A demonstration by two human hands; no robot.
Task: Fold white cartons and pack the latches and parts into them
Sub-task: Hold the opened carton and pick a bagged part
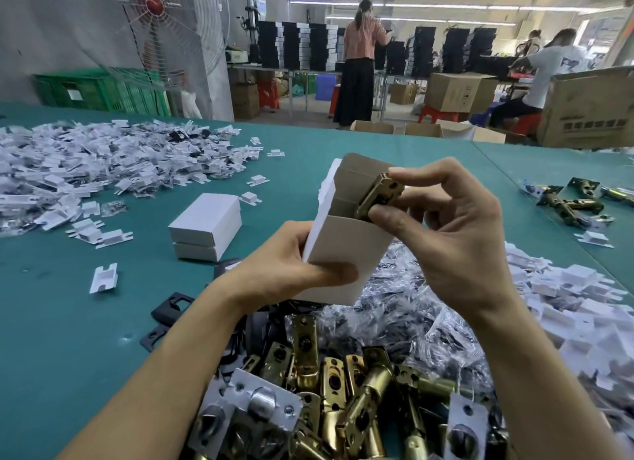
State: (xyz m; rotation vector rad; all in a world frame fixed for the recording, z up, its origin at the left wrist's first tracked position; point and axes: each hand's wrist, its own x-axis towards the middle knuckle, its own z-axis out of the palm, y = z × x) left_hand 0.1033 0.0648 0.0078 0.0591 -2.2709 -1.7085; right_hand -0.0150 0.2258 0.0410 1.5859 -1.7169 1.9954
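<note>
Both hands are working on one box: the left hand is gripping the folded white cardboard carton low down, thumb across its front. The right hand is pinching a brass-coloured metal latch at the open mouth, just above that grip. This looks like the packing step — next, probably, the latch needs sliding straight down before the flap is tucked shut.

we see a bright, even scene. long ceiling tubes at twelve o'clock bloom into glare. shadows are soft; a faint one lies under the left hand on the carton. the carton, the right hand and its latch are sharp. the paper heap at nine o'clock is smeared, and the fan at eleven o'clock bends.
</note>
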